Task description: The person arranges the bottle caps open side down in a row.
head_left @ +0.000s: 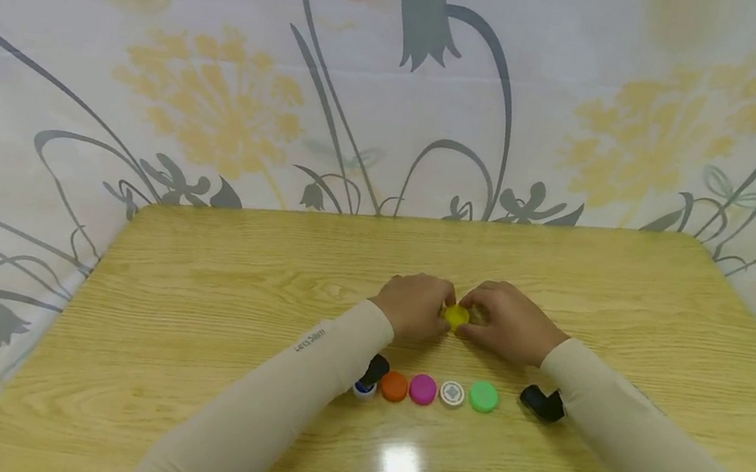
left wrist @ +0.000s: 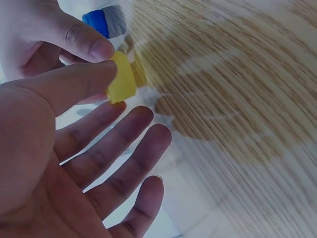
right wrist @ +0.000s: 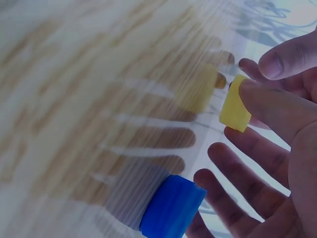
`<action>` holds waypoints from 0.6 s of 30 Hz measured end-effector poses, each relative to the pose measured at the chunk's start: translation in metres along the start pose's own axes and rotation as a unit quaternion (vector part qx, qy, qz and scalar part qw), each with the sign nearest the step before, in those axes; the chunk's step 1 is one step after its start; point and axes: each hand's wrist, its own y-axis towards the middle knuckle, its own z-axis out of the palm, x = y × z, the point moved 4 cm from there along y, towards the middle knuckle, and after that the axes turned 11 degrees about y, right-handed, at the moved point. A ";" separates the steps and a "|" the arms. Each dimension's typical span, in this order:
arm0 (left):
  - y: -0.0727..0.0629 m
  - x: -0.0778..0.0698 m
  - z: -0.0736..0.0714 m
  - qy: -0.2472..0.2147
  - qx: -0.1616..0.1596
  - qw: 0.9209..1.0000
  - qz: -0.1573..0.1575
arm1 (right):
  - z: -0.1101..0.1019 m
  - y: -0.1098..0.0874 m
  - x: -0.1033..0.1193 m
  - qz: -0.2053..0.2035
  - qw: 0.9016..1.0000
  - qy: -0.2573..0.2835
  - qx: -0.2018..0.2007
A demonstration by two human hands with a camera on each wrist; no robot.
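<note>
Between my two hands is a yellow bottle cap (head_left: 456, 317), close over the wooden table (head_left: 248, 281). My left hand (head_left: 417, 306) pinches it from the left with thumb and index finger. From the other side my right hand (head_left: 510, 323) pinches the same cap (right wrist: 236, 106). In the left wrist view, the remaining left fingers spread out below the cap. A blue cap (right wrist: 173, 206) sits on the table beside the right fingers in the right wrist view; the right hand hides it in the head view.
Nearer than the hands lies a row of caps: orange (head_left: 393, 386), magenta (head_left: 422, 390), white with a grey pattern (head_left: 452, 394) and green (head_left: 483, 396). A blue-and-white cap (head_left: 363, 390) at its left end is partly hidden by the left wrist camera. Flower-patterned cloth (head_left: 401, 105) hangs behind the table.
</note>
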 end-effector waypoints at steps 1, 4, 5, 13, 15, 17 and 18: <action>-0.001 0.001 0.000 -0.008 0.001 1.000 0.000 | -0.001 0.000 0.001 0.000 1.000 0.003 -0.001; -0.003 0.002 -0.002 -0.034 0.002 0.999 0.000 | -0.003 0.000 0.003 -0.001 1.000 0.010 -0.005; -0.003 0.003 -0.002 -0.041 0.002 0.999 0.000 | -0.004 -0.001 0.003 -0.002 1.000 0.010 -0.007; -0.006 0.005 -0.010 -0.100 -0.013 0.995 -0.003 | -0.012 -0.004 0.006 0.001 0.999 0.009 -0.036; -0.007 0.006 -0.012 -0.114 -0.019 0.993 -0.003 | -0.014 -0.006 0.007 0.002 0.999 0.014 -0.043; -0.009 0.006 -0.014 -0.132 -0.026 0.991 -0.002 | -0.016 -0.008 0.009 0.000 0.998 0.019 -0.052; -0.010 0.006 -0.015 -0.142 -0.028 0.989 -0.002 | -0.018 -0.009 0.011 0.000 0.998 0.022 -0.056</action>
